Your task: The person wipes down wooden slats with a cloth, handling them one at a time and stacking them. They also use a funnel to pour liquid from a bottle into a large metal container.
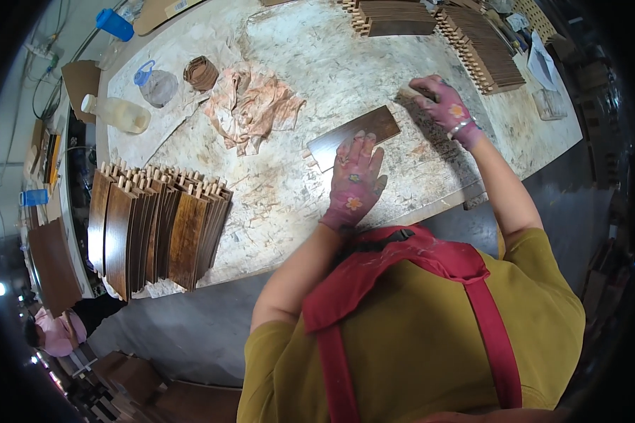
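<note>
Red apron straps (pixel 494 338) lie nearest, across an olive shirt (pixel 416 338). The left hand (pixel 355 178) rests flat, gripping nothing, on a brown board (pixel 384 122) upon the table (pixel 261 218), probably to steady it; the right hand (pixel 444 106) curls near its right end, whether holding something I cannot tell. One label (pixel 180 7) on cardboard (pixel 150 17) is too small to read.

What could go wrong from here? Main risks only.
1. The left hand lies flat on the glossy brown panel and might smudge the finish if it is wet, which I can't tell.
2. The right hand is off that panel, so with only one hand on it, it could slide or swivel.
3. The stack of pegged panels sits at the near edge of the table; a bump might knock pieces off.
</note>
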Demonstrator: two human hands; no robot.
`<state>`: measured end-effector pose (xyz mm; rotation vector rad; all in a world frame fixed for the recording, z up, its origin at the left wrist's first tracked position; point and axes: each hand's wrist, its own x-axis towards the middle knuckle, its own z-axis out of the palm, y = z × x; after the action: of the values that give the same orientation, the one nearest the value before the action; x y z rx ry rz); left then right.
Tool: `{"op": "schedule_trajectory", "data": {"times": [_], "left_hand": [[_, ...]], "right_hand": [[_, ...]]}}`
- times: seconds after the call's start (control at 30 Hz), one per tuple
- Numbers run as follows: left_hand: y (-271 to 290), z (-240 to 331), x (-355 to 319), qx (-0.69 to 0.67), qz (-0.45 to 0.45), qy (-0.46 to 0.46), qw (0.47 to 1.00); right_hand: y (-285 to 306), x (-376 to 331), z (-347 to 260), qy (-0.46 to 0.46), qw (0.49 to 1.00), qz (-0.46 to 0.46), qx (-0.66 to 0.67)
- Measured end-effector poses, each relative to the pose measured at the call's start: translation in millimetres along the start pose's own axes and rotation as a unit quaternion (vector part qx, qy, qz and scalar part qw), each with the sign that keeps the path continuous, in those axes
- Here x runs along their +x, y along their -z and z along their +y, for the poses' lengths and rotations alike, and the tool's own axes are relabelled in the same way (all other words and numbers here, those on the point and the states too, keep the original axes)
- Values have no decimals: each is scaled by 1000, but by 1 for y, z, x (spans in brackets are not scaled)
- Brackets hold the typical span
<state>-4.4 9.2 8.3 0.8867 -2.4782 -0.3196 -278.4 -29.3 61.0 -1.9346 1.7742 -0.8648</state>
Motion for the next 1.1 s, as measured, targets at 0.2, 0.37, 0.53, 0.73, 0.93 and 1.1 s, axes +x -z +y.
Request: {"op": "schedule_trajectory", "data": {"times": [0.2,0.37,0.53,0.73,0.93,1.1], "left_hand": [[71,-62,44,90,125,266,952],[98,-134,53,76,-86,361,926],[102,-48,61,-160,1,237,958],[61,-91,-46,113,18,155,981],[69,-67,-6,9,65,190,980],[69,-56,-18,140,-5,176,974]], "right_hand": [[-30,-40,-27,-225,788,92,566],[-91,-19,-54,-239,704,36,668],[-112,-18,-33,-205,674,76,706],[-115,-25,-28,-155,734,34,660],[-113,-18,-28,-167,749,8,641],[-108,-16,-28,-212,658,22,722]]}}
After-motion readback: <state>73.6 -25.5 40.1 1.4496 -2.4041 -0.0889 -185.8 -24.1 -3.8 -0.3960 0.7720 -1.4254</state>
